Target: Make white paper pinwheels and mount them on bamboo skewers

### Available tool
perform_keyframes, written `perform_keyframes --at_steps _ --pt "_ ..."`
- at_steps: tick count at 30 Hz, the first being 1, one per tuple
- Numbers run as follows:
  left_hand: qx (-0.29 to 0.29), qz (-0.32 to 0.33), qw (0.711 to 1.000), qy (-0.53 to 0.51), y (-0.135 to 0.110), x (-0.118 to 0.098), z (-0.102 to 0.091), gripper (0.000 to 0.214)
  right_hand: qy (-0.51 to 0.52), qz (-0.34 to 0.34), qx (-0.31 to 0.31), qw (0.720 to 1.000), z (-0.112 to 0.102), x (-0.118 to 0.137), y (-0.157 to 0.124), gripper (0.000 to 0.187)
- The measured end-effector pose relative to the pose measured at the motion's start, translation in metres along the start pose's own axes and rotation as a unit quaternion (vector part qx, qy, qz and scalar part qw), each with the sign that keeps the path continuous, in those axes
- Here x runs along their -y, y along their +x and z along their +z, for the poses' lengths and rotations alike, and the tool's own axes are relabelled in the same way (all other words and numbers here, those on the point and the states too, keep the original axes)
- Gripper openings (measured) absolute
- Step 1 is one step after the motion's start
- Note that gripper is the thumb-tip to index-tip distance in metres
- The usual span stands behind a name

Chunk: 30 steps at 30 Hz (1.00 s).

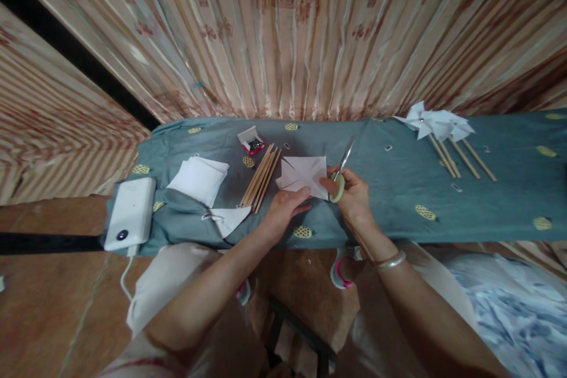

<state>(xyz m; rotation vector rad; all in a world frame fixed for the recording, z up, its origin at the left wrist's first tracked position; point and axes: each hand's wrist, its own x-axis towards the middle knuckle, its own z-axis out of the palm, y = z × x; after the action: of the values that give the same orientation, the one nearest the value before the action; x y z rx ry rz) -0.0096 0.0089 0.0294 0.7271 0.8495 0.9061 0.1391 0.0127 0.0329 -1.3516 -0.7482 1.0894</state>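
A white paper square [303,174] with cuts running in from its corners lies on the blue-grey cloth [390,207]. My left hand [283,209] presses its near edge, fingers pinched on the paper. My right hand [352,195] grips scissors [342,168] with pale green handles; the blades point up and away, beside the paper's right edge. A silver bangle sits on my right wrist.
A bundle of wooden sticks [261,177] lies left of the paper, with a stack of white squares [200,178], a red pin box [252,142] and a white power bank [130,212] further left. Finished paper pinwheels [436,125] on sticks lie at the right. A curtain hangs behind.
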Motion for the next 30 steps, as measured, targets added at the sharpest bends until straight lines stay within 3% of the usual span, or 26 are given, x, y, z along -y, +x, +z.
perform_keyframes --at_steps 8,16,21,30 --pt "-0.124 -0.004 0.988 -0.089 0.003 -0.004 0.004 0.035 0.0 -0.023 0.038 0.999 0.009 -0.008 -0.005 0.04" --pt "-0.158 0.035 0.981 -0.107 0.008 -0.01 -0.002 0.018 -0.021 -0.013 0.081 0.996 0.01 -0.007 -0.012 0.042" --pt "-0.182 0.072 0.976 -0.099 0.011 -0.028 -0.01 0.012 -0.07 0.031 0.18 0.981 0.004 -0.004 -0.02 0.047" --pt "-0.215 0.103 0.962 -0.134 0.014 -0.048 -0.019 0.009 -0.153 0.078 0.386 0.906 -0.008 0.001 -0.034 0.053"
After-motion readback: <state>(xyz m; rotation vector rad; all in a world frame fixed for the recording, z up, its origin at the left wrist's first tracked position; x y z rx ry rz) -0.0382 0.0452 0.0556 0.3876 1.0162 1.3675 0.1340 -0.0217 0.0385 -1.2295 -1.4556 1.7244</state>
